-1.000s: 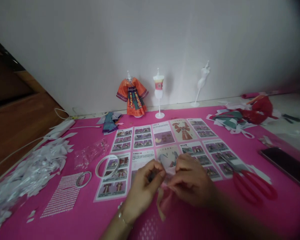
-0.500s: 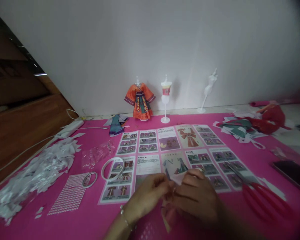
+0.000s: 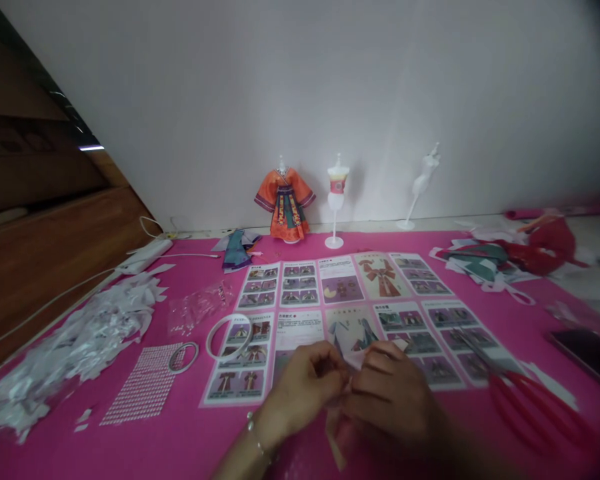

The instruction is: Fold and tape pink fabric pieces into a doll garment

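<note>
My left hand [image 3: 313, 377] and my right hand [image 3: 387, 390] meet at the lower middle, fingers closed and pinching together. Between them is a small piece of fabric [image 3: 336, 440], pinkish with a pale tan edge, hanging below the fingers; much of it is hidden and blurred. Under and beyond the hands lies a printed instruction sheet [image 3: 300, 340] with pictures of doll clothes. Red-handled scissors [image 3: 510, 383] rest on its right part. Left of my hands, a white roll of tape [image 3: 210, 339] overlaps the sheet, and a smaller tape roll [image 3: 173, 360] touches a sheet of stick-on gems [image 3: 140, 387].
Along the wall stand a doll form in an orange robe [image 3: 285, 203], one with a pink and yellow band [image 3: 335, 200] and a bare one [image 3: 423, 183]. White scraps [image 3: 80, 347] pile at left, fabric pieces [image 3: 490, 257] at right. A phone [image 3: 587, 357] lies at the right edge.
The view has shifted slightly, so everything on the table sits a little further right. My hands keep their pinch on the fabric, with only slight finger movement.
</note>
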`<state>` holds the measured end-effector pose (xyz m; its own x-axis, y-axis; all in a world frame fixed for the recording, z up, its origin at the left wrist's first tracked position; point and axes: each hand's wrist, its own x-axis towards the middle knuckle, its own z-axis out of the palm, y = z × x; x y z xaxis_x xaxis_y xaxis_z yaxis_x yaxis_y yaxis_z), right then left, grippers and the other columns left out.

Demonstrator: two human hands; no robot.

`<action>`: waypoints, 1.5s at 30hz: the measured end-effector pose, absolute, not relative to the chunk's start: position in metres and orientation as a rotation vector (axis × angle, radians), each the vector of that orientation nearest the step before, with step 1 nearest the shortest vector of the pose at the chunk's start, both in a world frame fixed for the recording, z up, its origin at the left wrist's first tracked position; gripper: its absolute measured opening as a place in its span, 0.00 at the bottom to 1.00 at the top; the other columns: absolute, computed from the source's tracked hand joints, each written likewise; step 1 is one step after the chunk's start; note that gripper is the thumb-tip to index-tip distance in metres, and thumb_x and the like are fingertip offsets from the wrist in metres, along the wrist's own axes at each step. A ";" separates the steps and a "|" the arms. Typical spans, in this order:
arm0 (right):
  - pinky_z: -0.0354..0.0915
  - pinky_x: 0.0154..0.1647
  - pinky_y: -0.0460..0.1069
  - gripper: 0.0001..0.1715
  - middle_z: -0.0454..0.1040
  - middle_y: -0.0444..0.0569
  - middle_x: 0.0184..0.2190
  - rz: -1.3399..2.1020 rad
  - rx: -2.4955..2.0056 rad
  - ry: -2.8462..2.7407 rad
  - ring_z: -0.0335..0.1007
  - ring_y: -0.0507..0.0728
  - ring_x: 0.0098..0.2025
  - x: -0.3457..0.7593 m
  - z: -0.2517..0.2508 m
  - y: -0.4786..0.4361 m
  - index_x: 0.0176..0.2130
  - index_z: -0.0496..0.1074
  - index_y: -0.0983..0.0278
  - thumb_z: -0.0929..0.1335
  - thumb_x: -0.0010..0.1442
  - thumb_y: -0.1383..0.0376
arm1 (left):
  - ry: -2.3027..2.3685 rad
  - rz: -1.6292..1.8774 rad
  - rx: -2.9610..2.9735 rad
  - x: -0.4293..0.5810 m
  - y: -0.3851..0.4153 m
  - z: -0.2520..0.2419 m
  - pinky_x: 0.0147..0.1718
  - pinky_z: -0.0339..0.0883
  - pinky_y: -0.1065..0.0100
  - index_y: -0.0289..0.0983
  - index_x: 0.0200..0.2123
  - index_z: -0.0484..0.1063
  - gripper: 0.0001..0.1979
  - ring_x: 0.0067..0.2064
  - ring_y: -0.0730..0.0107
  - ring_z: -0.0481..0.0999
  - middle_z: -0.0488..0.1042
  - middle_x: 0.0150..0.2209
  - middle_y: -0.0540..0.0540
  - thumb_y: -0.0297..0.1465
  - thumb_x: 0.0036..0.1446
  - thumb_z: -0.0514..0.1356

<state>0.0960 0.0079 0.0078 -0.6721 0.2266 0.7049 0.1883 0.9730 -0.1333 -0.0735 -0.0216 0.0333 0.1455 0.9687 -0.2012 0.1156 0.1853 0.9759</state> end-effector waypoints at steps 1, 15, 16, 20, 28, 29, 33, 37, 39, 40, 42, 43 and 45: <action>0.54 0.36 0.52 0.13 0.66 0.42 0.20 0.047 -0.288 -2.315 0.57 0.53 0.26 0.095 0.007 0.008 0.30 0.73 0.60 0.63 0.64 0.66 | 1.250 0.910 1.205 -0.074 -0.021 0.033 0.26 0.53 0.71 0.35 0.23 0.68 0.02 0.25 0.73 0.61 0.64 0.21 0.54 0.28 0.44 0.57; 0.52 0.35 0.52 0.15 0.65 0.42 0.21 0.109 -0.275 -2.265 0.57 0.52 0.27 0.094 0.005 0.010 0.30 0.74 0.59 0.62 0.66 0.65 | 1.152 0.821 1.120 -0.074 -0.021 0.037 0.24 0.53 0.72 0.33 0.23 0.70 0.04 0.24 0.74 0.62 0.66 0.20 0.53 0.28 0.40 0.58; 0.53 0.36 0.52 0.15 0.66 0.42 0.21 0.120 -0.275 -2.272 0.57 0.52 0.27 0.094 0.006 0.009 0.30 0.74 0.60 0.62 0.66 0.65 | 1.155 0.834 1.115 -0.073 -0.021 0.037 0.25 0.54 0.72 0.33 0.23 0.70 0.04 0.25 0.74 0.62 0.66 0.21 0.53 0.28 0.40 0.58; 0.53 0.36 0.53 0.16 0.68 0.43 0.22 0.136 -0.288 -2.271 0.57 0.53 0.27 0.094 0.008 0.008 0.29 0.74 0.60 0.61 0.66 0.64 | 1.162 0.849 1.122 -0.074 -0.021 0.040 0.27 0.55 0.72 0.32 0.23 0.71 0.03 0.26 0.74 0.64 0.68 0.22 0.52 0.27 0.41 0.59; 0.54 0.35 0.52 0.15 0.67 0.42 0.21 0.141 -0.275 -2.293 0.56 0.53 0.27 0.094 0.007 0.008 0.30 0.73 0.60 0.62 0.66 0.65 | 1.203 0.868 1.159 -0.074 -0.022 0.038 0.27 0.56 0.71 0.32 0.23 0.72 0.04 0.26 0.73 0.64 0.69 0.22 0.51 0.27 0.41 0.58; 0.54 0.35 0.52 0.15 0.67 0.42 0.22 0.130 -0.275 -2.295 0.56 0.53 0.27 0.094 0.006 0.009 0.30 0.73 0.60 0.62 0.66 0.65 | 1.214 0.879 1.165 -0.073 -0.022 0.037 0.27 0.56 0.71 0.32 0.23 0.72 0.04 0.26 0.73 0.64 0.69 0.22 0.51 0.27 0.41 0.58; 0.54 0.35 0.52 0.14 0.66 0.42 0.22 0.060 -0.293 -2.273 0.58 0.52 0.27 0.095 0.003 0.009 0.27 0.71 0.59 0.65 0.63 0.64 | 1.280 0.921 1.141 -0.075 -0.019 0.035 0.24 0.53 0.72 0.33 0.22 0.71 0.04 0.24 0.75 0.62 0.66 0.19 0.53 0.28 0.42 0.57; 0.55 0.34 0.52 0.11 0.65 0.43 0.22 0.127 -0.312 -2.205 0.61 0.53 0.28 0.095 0.009 0.008 0.26 0.71 0.60 0.67 0.60 0.64 | 1.298 0.979 1.061 -0.079 -0.016 0.036 0.22 0.51 0.73 0.34 0.21 0.71 0.04 0.21 0.77 0.60 0.66 0.18 0.54 0.30 0.42 0.59; 0.56 0.35 0.52 0.06 0.67 0.44 0.25 0.241 -0.336 -2.135 0.63 0.53 0.30 0.096 0.015 0.007 0.29 0.72 0.61 0.67 0.59 0.68 | 1.289 1.003 1.037 -0.080 -0.015 0.037 0.23 0.53 0.73 0.34 0.22 0.72 0.04 0.22 0.77 0.62 0.69 0.19 0.53 0.30 0.42 0.60; 0.57 0.36 0.52 0.05 0.68 0.45 0.26 0.309 -0.350 -2.099 0.65 0.54 0.31 0.096 0.017 0.007 0.30 0.72 0.62 0.67 0.58 0.70 | 1.279 1.011 1.034 -0.081 -0.015 0.038 0.24 0.55 0.73 0.34 0.22 0.73 0.05 0.22 0.77 0.64 0.70 0.19 0.52 0.30 0.42 0.61; 0.59 0.37 0.52 0.05 0.70 0.46 0.28 0.446 -0.369 -2.042 0.67 0.54 0.34 0.097 0.021 0.007 0.32 0.71 0.63 0.67 0.57 0.72 | 1.253 1.018 1.043 -0.081 -0.015 0.040 0.26 0.59 0.72 0.33 0.23 0.73 0.05 0.24 0.74 0.67 0.73 0.20 0.51 0.30 0.43 0.61; 0.61 0.37 0.51 0.06 0.70 0.46 0.29 0.514 -0.386 -2.017 0.68 0.54 0.35 0.098 0.021 0.008 0.33 0.71 0.63 0.67 0.56 0.73 | 1.238 1.021 1.051 -0.081 -0.015 0.041 0.28 0.60 0.72 0.33 0.23 0.73 0.05 0.25 0.73 0.69 0.74 0.20 0.50 0.30 0.44 0.61; 0.63 0.38 0.50 0.06 0.72 0.46 0.31 0.656 -0.431 -1.971 0.69 0.54 0.37 0.099 0.020 0.009 0.35 0.71 0.62 0.67 0.57 0.73 | 1.219 1.018 1.065 -0.081 -0.016 0.042 0.29 0.62 0.71 0.33 0.23 0.74 0.06 0.26 0.72 0.70 0.74 0.21 0.50 0.31 0.45 0.62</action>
